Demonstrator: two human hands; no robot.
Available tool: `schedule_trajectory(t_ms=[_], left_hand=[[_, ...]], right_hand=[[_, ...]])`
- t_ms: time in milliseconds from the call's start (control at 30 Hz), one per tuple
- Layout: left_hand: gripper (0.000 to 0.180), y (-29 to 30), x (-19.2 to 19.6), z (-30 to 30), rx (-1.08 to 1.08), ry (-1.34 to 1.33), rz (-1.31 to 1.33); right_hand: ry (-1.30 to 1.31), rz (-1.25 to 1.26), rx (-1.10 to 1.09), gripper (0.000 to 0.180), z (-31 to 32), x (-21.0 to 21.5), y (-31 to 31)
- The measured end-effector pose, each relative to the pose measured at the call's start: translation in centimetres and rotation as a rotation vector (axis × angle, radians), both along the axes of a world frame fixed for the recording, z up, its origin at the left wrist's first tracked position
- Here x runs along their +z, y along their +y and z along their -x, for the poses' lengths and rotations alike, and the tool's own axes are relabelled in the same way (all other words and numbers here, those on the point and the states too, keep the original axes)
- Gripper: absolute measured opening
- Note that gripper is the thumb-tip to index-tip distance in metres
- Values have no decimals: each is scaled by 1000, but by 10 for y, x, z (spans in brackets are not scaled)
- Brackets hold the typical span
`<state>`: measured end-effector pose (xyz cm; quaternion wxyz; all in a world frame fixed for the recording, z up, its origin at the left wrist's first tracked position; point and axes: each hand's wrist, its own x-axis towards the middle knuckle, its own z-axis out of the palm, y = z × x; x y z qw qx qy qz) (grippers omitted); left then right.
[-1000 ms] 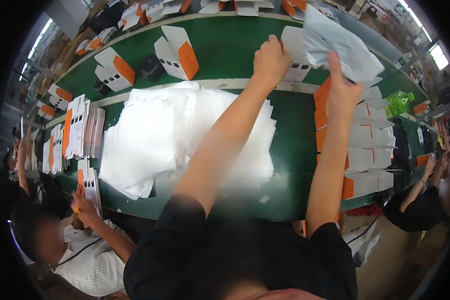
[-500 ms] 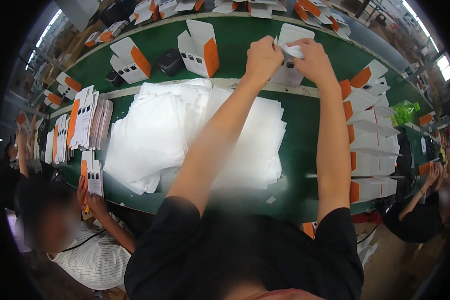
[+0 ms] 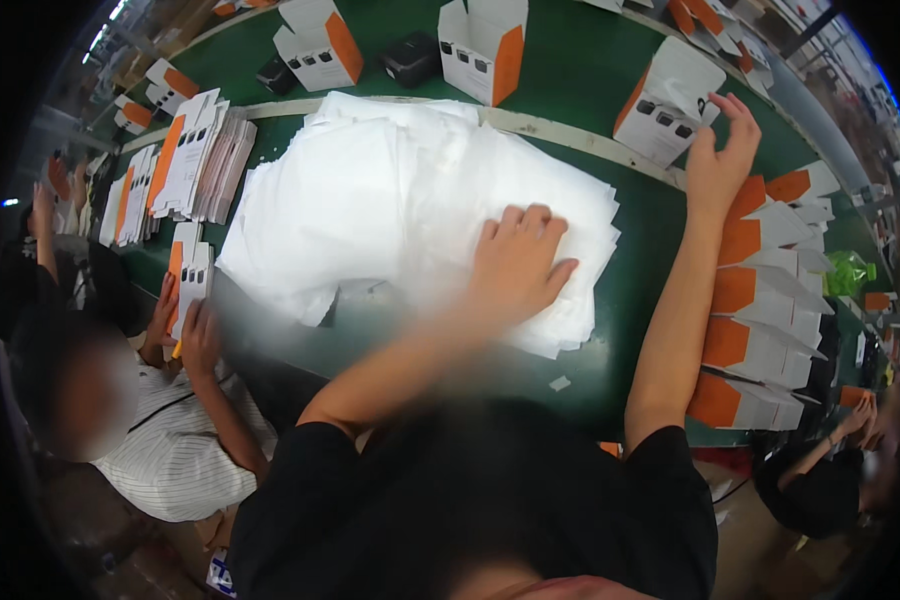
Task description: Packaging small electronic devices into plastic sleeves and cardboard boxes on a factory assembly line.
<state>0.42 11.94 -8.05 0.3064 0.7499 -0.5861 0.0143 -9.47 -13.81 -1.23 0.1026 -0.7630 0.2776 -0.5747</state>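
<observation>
Bare green worktop (image 3: 635,285) lies open between the white sheets (image 3: 340,190) and the row of boxes (image 3: 755,350) on the right; a pale rail (image 3: 560,137) bounds the far side. The sheets are thin, slightly translucent and fanned in overlapping heaps, their corners jagged along the right edge. The left hand (image 3: 518,262) rests on them, fingers spread. The right hand (image 3: 722,160) is at the right side of a white box (image 3: 660,118) standing by the rail, its flaps up and left side orange; thumb and fingers are curved and apart, though I cannot tell whether they touch it. Left of that box stand two similar cartons (image 3: 482,55) and two black devices (image 3: 408,60).
</observation>
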Motion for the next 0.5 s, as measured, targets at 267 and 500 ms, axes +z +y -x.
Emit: schedule_trajectory(t_ms=[267, 500], left_hand=[[30, 1, 0, -20, -57, 90, 67], [18, -8, -7, -8, -13, 55, 98]], right_hand=[[-89, -175, 169, 29, -10, -13, -2], [-54, -182, 90, 30, -18, -6, 10]])
